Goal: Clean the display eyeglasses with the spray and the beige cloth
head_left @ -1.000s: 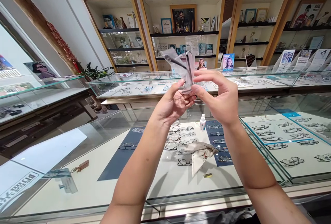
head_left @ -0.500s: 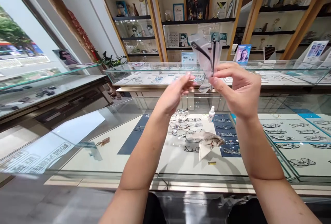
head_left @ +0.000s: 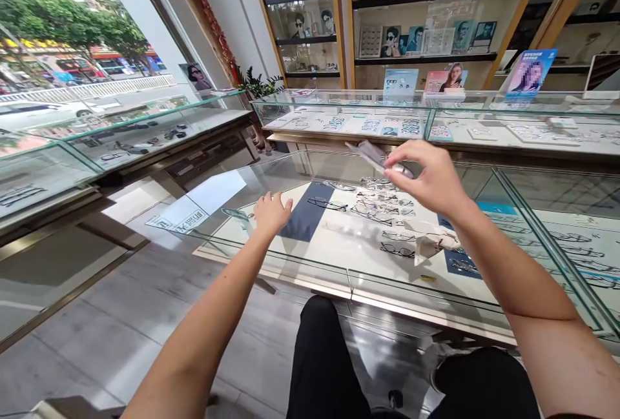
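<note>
My right hand (head_left: 429, 177) is closed on a pair of glasses in a clear plastic sleeve (head_left: 375, 157), held flat above the glass counter (head_left: 300, 167). My left hand (head_left: 271, 211) reaches down to the left part of the counter top, beside a small tag on the glass (head_left: 237, 214). Its fingers are curled and I cannot make out whether they hold anything. Under the glass lie several pairs of glasses (head_left: 382, 203) on a white and blue lining. A grey cleaning cloth (head_left: 431, 241) lies on the counter top below my right forearm.
More glass display counters stand at the back (head_left: 436, 119) and along the left by the window (head_left: 116, 138). Wooden shelves with pictures (head_left: 411, 31) line the back wall. My legs in black trousers (head_left: 324, 361) are in front of the counter, over a grey tiled floor.
Both hands have come down from eye level. My left hand let go of the sleeved glasses and moved down left to the counter top. The view has turned left and downward.
</note>
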Action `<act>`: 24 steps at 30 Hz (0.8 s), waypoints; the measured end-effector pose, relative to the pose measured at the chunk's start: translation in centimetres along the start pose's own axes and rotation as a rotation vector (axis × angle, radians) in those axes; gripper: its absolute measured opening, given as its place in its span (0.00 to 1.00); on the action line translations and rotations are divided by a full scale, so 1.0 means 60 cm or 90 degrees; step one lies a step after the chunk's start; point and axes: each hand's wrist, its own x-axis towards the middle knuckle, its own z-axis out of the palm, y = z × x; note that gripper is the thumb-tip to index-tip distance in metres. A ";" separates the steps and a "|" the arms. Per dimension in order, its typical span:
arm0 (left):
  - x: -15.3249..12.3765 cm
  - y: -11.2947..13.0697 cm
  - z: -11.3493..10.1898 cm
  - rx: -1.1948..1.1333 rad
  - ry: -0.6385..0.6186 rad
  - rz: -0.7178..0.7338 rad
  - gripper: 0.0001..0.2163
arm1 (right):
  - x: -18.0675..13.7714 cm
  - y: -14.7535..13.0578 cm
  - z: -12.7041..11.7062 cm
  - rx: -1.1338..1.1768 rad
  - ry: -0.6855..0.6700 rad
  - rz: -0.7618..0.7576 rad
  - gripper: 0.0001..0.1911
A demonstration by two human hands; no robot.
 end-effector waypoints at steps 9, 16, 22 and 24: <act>0.007 -0.029 0.049 0.019 0.008 -0.031 0.37 | 0.022 0.053 0.225 -0.191 -0.366 0.101 0.13; 0.013 -0.029 0.063 0.035 0.024 -0.043 0.38 | 0.046 0.101 0.322 -0.270 -0.478 0.146 0.16; 0.014 -0.026 0.062 0.037 -0.019 -0.058 0.44 | 0.047 0.126 0.346 -0.298 -0.510 0.174 0.19; 0.014 -0.026 0.061 0.041 -0.020 -0.054 0.43 | 0.047 0.129 0.349 -0.299 -0.514 0.177 0.19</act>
